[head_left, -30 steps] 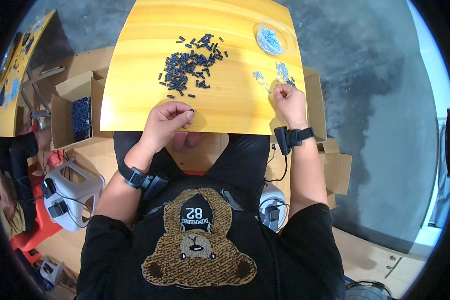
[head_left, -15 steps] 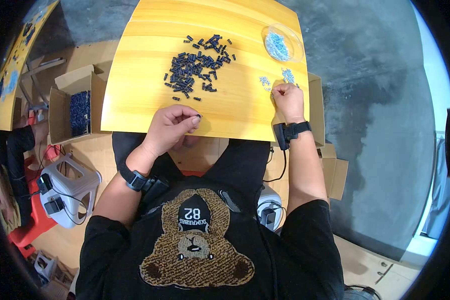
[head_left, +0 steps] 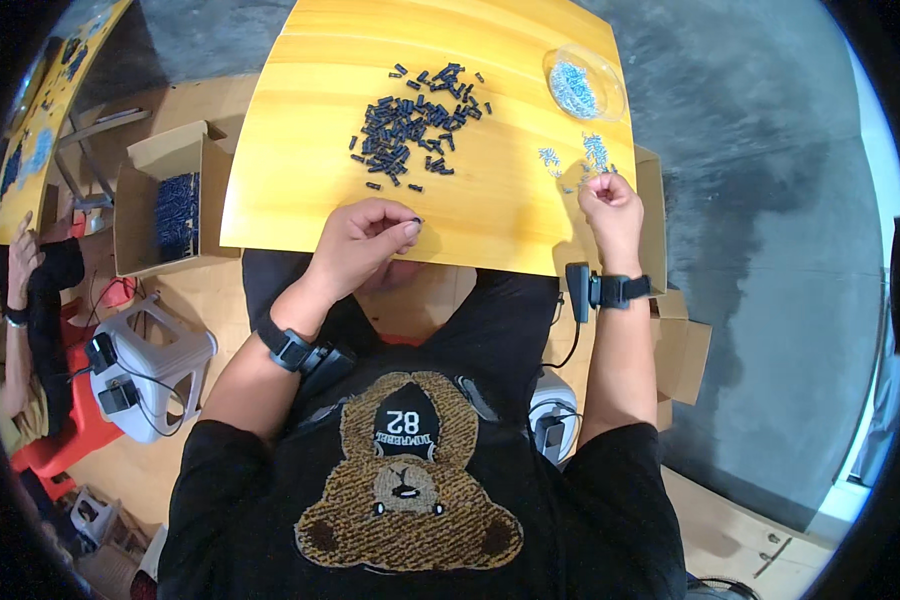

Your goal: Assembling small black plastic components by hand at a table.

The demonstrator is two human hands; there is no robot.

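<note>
Over the near edge of the yellow table (head_left: 310, 215), my left hand (head_left: 365, 240) is closed, with a small black plastic piece (head_left: 417, 221) pinched between thumb and forefinger. My right hand (head_left: 615, 210) is at the table's right side, thumb and fingertips pressed together; anything in them is too small to make out. Just beyond its fingertips lies a small pile of bluish metallic bits (head_left: 595, 150), with a looser scatter of silvery bits (head_left: 549, 157) left of it. A large heap of short black cylindrical pieces (head_left: 400, 130) covers the table's middle.
A clear round dish (head_left: 616, 92) of pale blue bits stands at the far right of the table. An open carton (head_left: 130, 220) of dark pieces is on the left, beside a white stool (head_left: 140, 390). Another person's arm (head_left: 18, 340) shows at far left.
My right hand has shifted from the silvery scatter rightward to the near end of the bluish pile. My left hand keeps its pinch on the black piece. The whole view has shifted slightly.
</note>
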